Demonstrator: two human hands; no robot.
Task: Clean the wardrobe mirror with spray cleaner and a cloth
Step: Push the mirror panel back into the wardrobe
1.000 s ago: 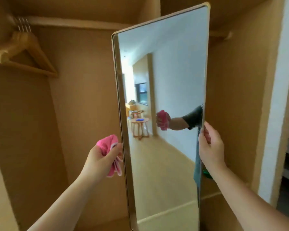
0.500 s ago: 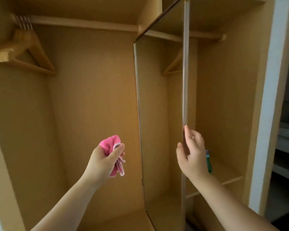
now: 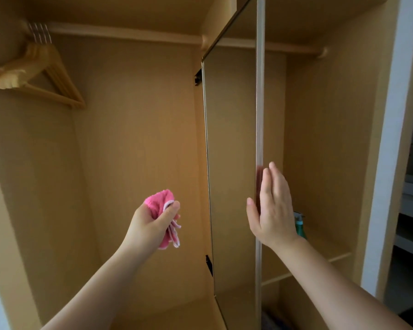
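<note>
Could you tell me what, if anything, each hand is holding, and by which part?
The left hand grips the bunched pink cloth around its middle. The right hand is open, flat against the mirror's front edge, holding nothing.

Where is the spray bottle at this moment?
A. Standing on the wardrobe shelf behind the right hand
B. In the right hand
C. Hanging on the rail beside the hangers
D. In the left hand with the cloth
A: the green spray bottle stands on the shelf, partly hidden by the open right hand at the mirror edge; the left hand grips only the pink cloth.
</note>
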